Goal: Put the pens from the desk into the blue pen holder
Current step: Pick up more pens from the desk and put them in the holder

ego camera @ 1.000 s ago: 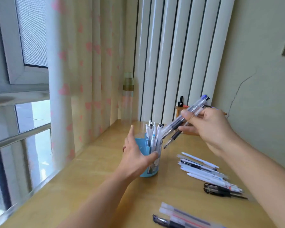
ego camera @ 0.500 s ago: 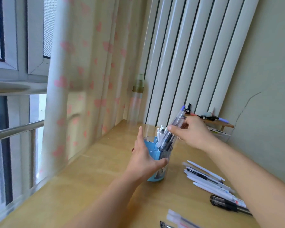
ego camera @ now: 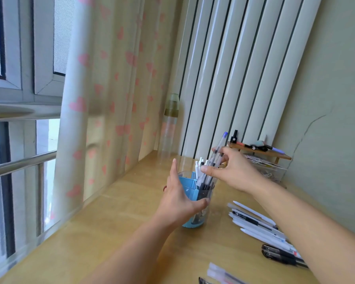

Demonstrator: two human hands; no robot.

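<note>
Blue pen holder (ego camera: 193,221): upright on the wooden worktop (ego camera: 115,222), clear-walled with a blue inner divider; serves as the landmark for every entry below. It holds a cluster of white and clear-barrelled pens.

Left hand (ego camera: 178,199): wrapped round the near-left side of the holder, thumb across its front wall, fingers raised along its far-left rim; grip grasping the holder.

Right hand (ego camera: 234,171): above and just right of the holder's mouth; thumb and fingers pinch a bundle of clear pens (ego camera: 216,155); grip grasping the bundle. The bundle leans up and to the right, lower ends inside the holder, one blue-capped end highest.

White pens (ego camera: 254,222): a loose row lying flat on the worktop to the right of the holder, apart from it, with a dark-barrelled pen among them.

Black pens (ego camera: 281,255): two, lying side by side on the worktop, right of and nearer the camera than the holder, beyond the white row.

Clear pens at the bottom edge (ego camera: 219,273): on the worktop, nearer than the holder, partly cut off.

Clear bottle (ego camera: 169,130): standing behind the holder, beside the curtain (ego camera: 103,99).

Small wooden shelf (ego camera: 260,151): behind and to the right of the holder, against the wall, carrying small dark items.
</note>
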